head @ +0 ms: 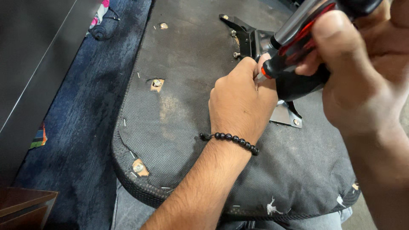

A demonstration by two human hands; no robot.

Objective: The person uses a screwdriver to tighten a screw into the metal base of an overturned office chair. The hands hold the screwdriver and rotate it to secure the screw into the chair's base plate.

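An upturned chair seat (179,127) covered in dark fabric lies across my lap, its black metal mounting plate (249,38) bolted near the top. My left hand (240,102), with a black bead bracelet on the wrist, rests on the seat with fingers curled at the plate, by the tip of a screwdriver. My right hand (362,68) grips the red and black screwdriver handle (298,38), held at a slant down toward the plate. The tip and the screw under it are hidden by my left fingers.
Bare screw holes with metal inserts (156,84) (138,167) show through torn fabric on the seat's left side. Staples line the edge. Dark blue carpet (76,127) lies at left, a black cabinet (30,64) beyond it, and a wooden corner (25,204) at bottom left.
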